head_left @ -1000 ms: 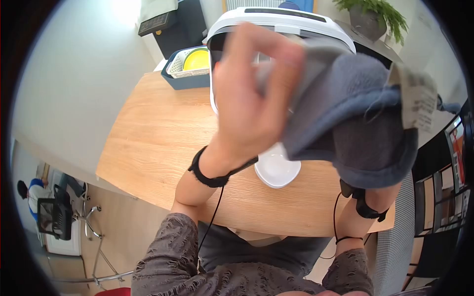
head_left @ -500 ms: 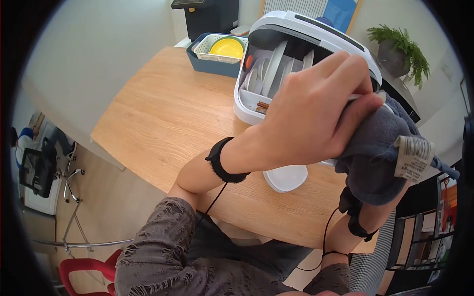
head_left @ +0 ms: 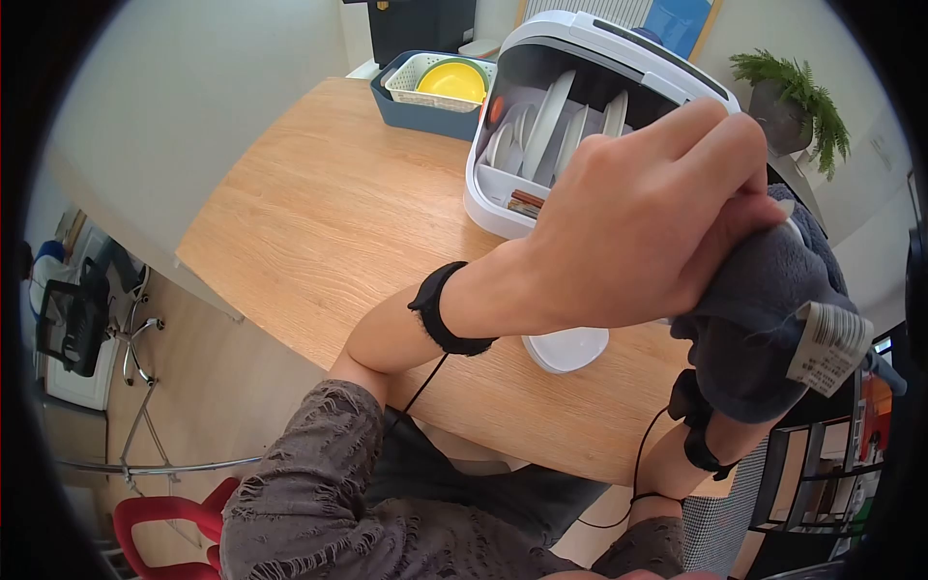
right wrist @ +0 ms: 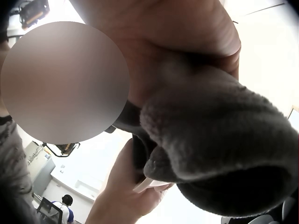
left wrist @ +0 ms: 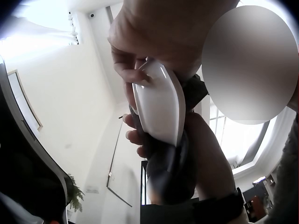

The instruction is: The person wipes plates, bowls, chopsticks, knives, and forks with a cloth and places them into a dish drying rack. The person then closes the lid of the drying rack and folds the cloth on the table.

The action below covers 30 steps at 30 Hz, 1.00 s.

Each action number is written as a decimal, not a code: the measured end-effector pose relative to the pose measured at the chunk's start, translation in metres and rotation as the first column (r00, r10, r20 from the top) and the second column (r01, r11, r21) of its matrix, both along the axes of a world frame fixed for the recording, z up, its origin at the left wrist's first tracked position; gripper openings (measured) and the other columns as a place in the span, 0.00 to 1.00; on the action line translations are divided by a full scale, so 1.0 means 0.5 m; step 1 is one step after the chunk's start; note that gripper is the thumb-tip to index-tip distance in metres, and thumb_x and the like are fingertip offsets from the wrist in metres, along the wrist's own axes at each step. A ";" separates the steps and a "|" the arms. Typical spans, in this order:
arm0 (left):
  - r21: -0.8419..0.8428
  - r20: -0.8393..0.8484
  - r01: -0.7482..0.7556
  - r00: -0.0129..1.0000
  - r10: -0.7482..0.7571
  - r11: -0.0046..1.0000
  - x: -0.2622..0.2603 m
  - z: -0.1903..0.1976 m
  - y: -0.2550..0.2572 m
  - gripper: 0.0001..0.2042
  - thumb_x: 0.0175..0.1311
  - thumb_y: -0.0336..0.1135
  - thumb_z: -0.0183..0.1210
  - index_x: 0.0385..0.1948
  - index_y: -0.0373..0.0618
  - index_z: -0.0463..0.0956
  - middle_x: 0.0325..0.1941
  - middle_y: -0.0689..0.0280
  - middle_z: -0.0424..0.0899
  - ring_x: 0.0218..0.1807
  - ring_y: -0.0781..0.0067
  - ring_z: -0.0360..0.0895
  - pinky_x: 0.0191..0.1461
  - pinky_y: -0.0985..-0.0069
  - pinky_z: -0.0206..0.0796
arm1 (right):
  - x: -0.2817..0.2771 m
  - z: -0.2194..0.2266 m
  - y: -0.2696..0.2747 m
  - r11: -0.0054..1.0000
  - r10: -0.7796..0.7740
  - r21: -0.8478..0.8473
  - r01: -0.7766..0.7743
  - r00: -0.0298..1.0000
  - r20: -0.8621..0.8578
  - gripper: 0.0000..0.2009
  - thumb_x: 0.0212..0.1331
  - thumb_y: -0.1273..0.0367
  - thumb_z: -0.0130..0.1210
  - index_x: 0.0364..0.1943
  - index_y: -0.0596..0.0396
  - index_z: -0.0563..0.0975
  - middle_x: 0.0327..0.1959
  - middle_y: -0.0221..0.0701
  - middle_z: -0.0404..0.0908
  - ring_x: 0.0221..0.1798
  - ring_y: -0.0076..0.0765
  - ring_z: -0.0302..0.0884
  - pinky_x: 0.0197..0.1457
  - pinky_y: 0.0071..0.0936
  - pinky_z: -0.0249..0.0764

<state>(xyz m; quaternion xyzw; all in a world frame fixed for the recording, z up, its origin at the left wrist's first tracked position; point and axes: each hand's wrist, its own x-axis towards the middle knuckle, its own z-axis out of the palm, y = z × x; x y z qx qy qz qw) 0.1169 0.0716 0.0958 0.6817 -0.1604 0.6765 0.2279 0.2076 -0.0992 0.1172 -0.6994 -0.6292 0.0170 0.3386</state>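
My left hand [head_left: 657,222] pinches the rim of a small white dish [left wrist: 161,102], its thumb and fingers at the dish's upper end. Bunched round the lower part of the dish is a dark grey towel [head_left: 773,300] with a white label [head_left: 829,348]. The towel mostly covers my right hand [right wrist: 187,32] in the head view; in the left wrist view its curled fingertips [left wrist: 134,136] show behind the dish, gripping the towel. Both hands are raised above the table. Below them on the table stands a white bowl [head_left: 567,350], partly behind the left hand.
A white dish box [head_left: 488,198] stands open at the back, with several upright plates [head_left: 549,126] inside. Left of it, a blue bin [head_left: 416,121] holds a white basket [head_left: 411,94] and a yellow bowl [head_left: 452,81]. The wooden table [head_left: 300,222] extends leftward. A plant [head_left: 793,92] is behind right.
My left hand has come right from in front of the dish box to the towel. The towel, earlier spread wider, is now bunched round the dish. The head view has shifted.
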 end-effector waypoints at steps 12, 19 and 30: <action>-0.057 0.208 0.179 0.964 -0.163 0.982 -0.001 0.004 -0.008 0.09 0.54 0.29 0.69 0.28 0.44 0.75 0.25 0.64 0.74 0.21 0.63 0.74 0.22 0.73 0.65 | -0.109 0.054 0.039 0.842 -0.487 -0.101 0.530 0.667 -0.564 0.10 0.65 0.61 0.55 0.40 0.52 0.74 0.27 0.28 0.77 0.26 0.27 0.75 0.31 0.28 0.73; 0.111 -0.127 -0.053 0.990 0.067 0.992 -0.012 0.007 0.016 0.07 0.63 0.35 0.63 0.35 0.45 0.74 0.29 0.60 0.77 0.25 0.56 0.78 0.24 0.67 0.68 | -0.085 -0.017 0.046 0.834 -0.103 0.342 0.433 0.731 -0.674 0.22 0.53 0.62 0.64 0.51 0.54 0.74 0.38 0.32 0.82 0.40 0.33 0.81 0.44 0.30 0.78; 0.119 -0.068 -0.077 0.994 0.085 0.990 -0.006 0.009 0.035 0.08 0.65 0.36 0.62 0.31 0.43 0.76 0.19 0.62 0.81 0.20 0.60 0.79 0.21 0.71 0.67 | -0.013 -0.097 0.041 0.701 0.133 0.629 0.335 0.805 -0.578 0.25 0.64 0.68 0.58 0.62 0.64 0.67 0.51 0.39 0.80 0.53 0.35 0.80 0.52 0.28 0.79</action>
